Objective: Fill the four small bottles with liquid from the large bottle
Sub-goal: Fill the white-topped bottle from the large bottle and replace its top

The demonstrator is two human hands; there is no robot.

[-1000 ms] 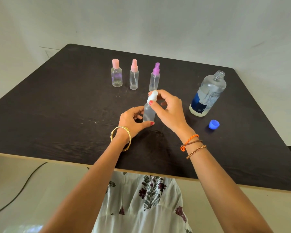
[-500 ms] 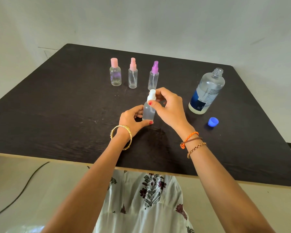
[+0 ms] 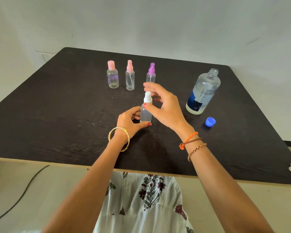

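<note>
While the left hand (image 3: 130,121) grips the lower body of a small clear plastic spray bottle with a white cap (image 3: 146,109), that bottle stands upright on the dark wood-grain counter (image 3: 57,115), near its front middle. The right hand (image 3: 165,105) hovers at the white cap with fingers loosely spread and motion-blurred; its thumb touches the bottle's neck, but whether the fingers touch the cap cannot be made out. Behind, in a row, stand a squat clear bottle with a pink flip cap (image 3: 112,75), a slim clear spray bottle with a pink nozzle (image 3: 130,76) and a clear spray bottle with a purple nozzle (image 3: 151,73), whose base is hidden by the right hand's fingers. To the right stands the large clear uncapped bottle with a blue label (image 3: 202,92), and its blue screw cap (image 3: 210,121) lies just in front of it.
</note>
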